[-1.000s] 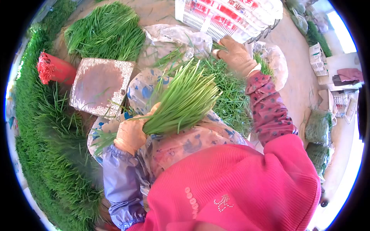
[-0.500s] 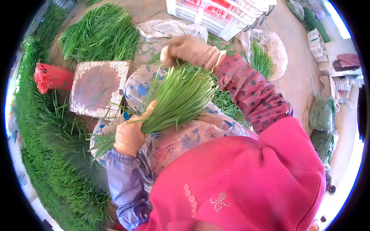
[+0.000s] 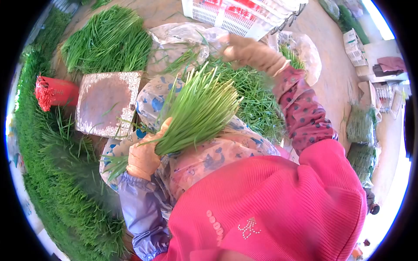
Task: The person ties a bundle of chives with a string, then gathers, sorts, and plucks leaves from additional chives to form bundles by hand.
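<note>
A bank of greens (image 3: 52, 174) runs down the left side, with a heap of greens (image 3: 106, 41) at upper left and loose leaves (image 3: 259, 102) spread beyond the knees. The white crate (image 3: 213, 16), cut off at the top edge, shows red-printed white material above and through its slatted side. Just beside it, an open clear bag (image 3: 314, 63) has green stalks (image 3: 291, 54) in it. Near the left knee sits a square board (image 3: 106, 104) with a patterned border, and beside that a red sleeve (image 3: 63, 92) filled with red strands. The bunch of leaves (image 3: 198, 115) lies over the lap, the gloved left hand (image 3: 146, 154) closed around its lower end, as half a second ago. The gloved right hand (image 3: 252, 52) has moved from the bunch's tips toward the crate, over the loose leaves; it is blurred, so I can't tell whether it grips anything.
</note>
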A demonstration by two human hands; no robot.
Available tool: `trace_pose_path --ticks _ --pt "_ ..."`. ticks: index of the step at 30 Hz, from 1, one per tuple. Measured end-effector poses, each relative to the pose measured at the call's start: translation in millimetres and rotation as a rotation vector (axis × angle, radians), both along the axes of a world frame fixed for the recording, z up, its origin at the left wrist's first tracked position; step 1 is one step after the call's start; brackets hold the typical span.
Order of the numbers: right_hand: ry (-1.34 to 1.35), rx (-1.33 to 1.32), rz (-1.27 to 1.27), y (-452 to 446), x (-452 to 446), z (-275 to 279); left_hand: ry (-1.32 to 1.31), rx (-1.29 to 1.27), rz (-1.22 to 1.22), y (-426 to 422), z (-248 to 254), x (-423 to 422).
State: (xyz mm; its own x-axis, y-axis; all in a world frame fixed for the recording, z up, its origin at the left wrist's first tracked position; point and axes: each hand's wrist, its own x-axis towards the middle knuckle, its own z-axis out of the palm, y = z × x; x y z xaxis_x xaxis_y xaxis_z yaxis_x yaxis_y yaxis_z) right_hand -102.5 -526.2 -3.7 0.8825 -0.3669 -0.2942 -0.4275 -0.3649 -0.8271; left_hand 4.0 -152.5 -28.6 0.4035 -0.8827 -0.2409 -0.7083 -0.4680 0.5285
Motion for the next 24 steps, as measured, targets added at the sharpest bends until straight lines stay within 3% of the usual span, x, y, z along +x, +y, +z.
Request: trace_pose_path --ticks 1,2,4,5,8,11,12,13,15,19,20,22,24 --pt "0.027 -0.207 0.166 10.6 4.3 0.1 0.001 -0.032 0.002 -1.0 0.3 0.5" --pt "0.025 -0.206 0.16 21.4 5.6 -3.1 -0.002 -0.03 -0.004 -2.0 1.1 0.1" --pt "-0.071 0.252 0.186 38.9 7.2 -12.1 -0.064 0.007 -0.011 -2.0 4.1 -1.5" --pt "-0.076 0.257 0.184 41.5 10.0 -12.5 -0.068 0.012 -0.013 -1.0 5.3 -2.2" --pt "-0.254 0.394 -0.217 39.9 15.5 -11.3 -0.079 -0.015 0.008 5.2 4.2 -4.4" --pt "-0.366 0.546 -0.275 -6.2 8.4 -24.6 -0.103 -0.003 0.016 9.8 0.5 -5.1" --pt "-0.221 0.37 -0.111 -13.6 4.8 -13.0 -0.094 -0.018 0.021 11.3 -3.2 -4.2" --pt "-0.219 0.366 -0.109 -9.9 1.8 -8.5 -0.084 -0.035 0.027 12.1 -6.1 -3.7" --pt "-0.111 0.097 0.242 7.2 -9.1 0.6 -0.049 -0.031 0.043 11.5 -7.9 -3.2" --pt "0.189 0.118 0.397 43.9 -0.9 -5.6 0.012 -0.084 0.02 12.9 -11.9 4.5" --pt "0.184 0.13 0.384 48.4 2.8 -15.3 0.012 -0.073 0.005 16.6 -15.1 6.4" --pt "-0.165 0.29 0.066 52.3 10.1 -30.2 0.164 -0.161 0.071 21.7 -21.1 9.1" --pt "-0.165 0.362 -0.075 42.5 14.1 -22.4 0.269 -0.144 0.137 22.8 -14.0 5.2"
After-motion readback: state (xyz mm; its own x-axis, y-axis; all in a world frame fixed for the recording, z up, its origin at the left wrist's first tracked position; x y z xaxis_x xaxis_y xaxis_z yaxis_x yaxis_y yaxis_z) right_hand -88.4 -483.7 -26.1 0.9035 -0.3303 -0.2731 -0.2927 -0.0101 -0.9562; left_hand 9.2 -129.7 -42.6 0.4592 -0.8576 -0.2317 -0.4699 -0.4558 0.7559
